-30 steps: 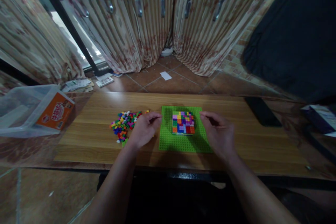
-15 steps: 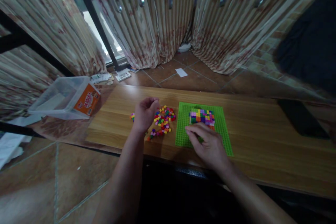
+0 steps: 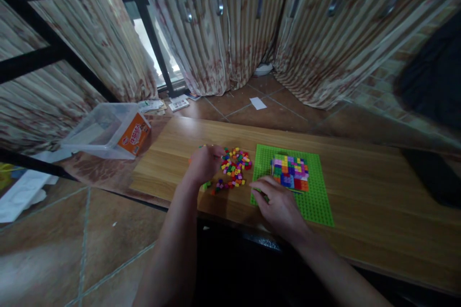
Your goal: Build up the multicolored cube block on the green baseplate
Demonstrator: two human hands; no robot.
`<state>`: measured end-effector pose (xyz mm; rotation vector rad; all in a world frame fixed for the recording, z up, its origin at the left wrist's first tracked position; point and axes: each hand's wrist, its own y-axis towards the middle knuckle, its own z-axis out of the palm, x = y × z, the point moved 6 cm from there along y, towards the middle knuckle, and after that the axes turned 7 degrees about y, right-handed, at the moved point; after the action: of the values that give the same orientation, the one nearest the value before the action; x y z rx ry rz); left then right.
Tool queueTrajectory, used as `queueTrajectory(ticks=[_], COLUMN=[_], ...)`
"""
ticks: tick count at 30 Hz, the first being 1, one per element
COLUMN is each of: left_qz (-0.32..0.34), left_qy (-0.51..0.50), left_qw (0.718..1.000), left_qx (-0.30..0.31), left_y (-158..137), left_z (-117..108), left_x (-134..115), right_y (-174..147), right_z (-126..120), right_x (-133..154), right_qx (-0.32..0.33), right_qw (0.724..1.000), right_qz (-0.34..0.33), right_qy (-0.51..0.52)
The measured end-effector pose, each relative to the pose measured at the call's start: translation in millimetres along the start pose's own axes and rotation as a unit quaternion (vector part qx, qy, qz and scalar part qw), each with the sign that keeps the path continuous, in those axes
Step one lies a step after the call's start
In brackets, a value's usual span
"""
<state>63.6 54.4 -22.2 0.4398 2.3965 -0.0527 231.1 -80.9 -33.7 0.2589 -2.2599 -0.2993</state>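
Small coloured toy bricks point(image 3: 235, 167) lie loose in a pile on the wooden table. My left hand point(image 3: 204, 165) is at the pile's left side, its fingers bent together over the bricks; whatever is between the fingertips is hidden. A green studded baseplate point(image 3: 317, 192) lies to the right of the pile. On it, a block of joined multicoloured bricks point(image 3: 291, 170) is built up. My right hand point(image 3: 279, 204) hovers at the baseplate's lower left corner, thumb and fingers drawn together in a pinch. Anything held there is too small to make out.
A clear plastic bin point(image 3: 104, 132) with an orange label stands beyond the left end of the table point(image 3: 363, 192). A dark flat object point(image 3: 428, 177) lies on the table's right side. Curtains point(image 3: 223, 48) hang behind, and a white paper point(image 3: 258, 103) is on the floor.
The view has shifted, so the scene sits further right. My left hand has lowered towards the loose bricks. My right hand has drawn back from the joined bricks towards the baseplate's left edge.
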Motion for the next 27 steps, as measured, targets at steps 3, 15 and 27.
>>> queueTrajectory(ticks=[3,15,27], left_qz=[0.047,0.055,0.1], left_qy=[0.104,0.257,-0.031], left_qw=[0.993,0.965,0.991], left_qx=[0.019,0.015,0.085], left_y=[-1,8,-3], left_z=[11,46,43], left_x=[-14,-47,-62], right_y=[-1,-1,-2], right_z=[0,-3,-23], right_x=[1,1,9], right_qx=[-0.001,0.017,-0.058], right_qw=[1.0,1.0,0.998], right_qz=[-0.001,0.003,-0.02], right_qy=[-0.001,0.009,0.028])
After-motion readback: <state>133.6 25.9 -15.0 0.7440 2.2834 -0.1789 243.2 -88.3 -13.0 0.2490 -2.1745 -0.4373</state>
